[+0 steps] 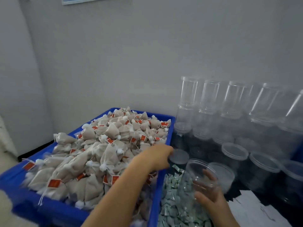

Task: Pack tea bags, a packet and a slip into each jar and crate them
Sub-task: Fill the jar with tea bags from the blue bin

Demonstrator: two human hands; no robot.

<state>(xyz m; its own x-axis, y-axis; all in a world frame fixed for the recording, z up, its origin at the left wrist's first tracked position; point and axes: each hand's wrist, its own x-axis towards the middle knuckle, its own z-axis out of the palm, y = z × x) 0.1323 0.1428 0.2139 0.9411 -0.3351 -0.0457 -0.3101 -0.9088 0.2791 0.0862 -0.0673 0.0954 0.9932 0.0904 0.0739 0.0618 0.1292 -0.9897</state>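
A blue crate [11, 181] at left is heaped with beige mesh tea bags [98, 153] bearing red tags. My left hand [155, 157] reaches over the crate's right rim, and its fingertips pinch the edge of a round clear lid [179, 157] on the dark table. My right hand [211, 194] grips an open clear jar [200, 172], tilted with its mouth toward the crate. My fingers show through its wall. Green packets [177, 203] lie in a pile below the jar. White paper slips [255, 210] lie at the lower right.
Stacked empty clear jars [209, 102] line the back wall at right. Several lidded jars [234, 152] stand on the dark table in front of them. A pale wall closes off the back and the left.
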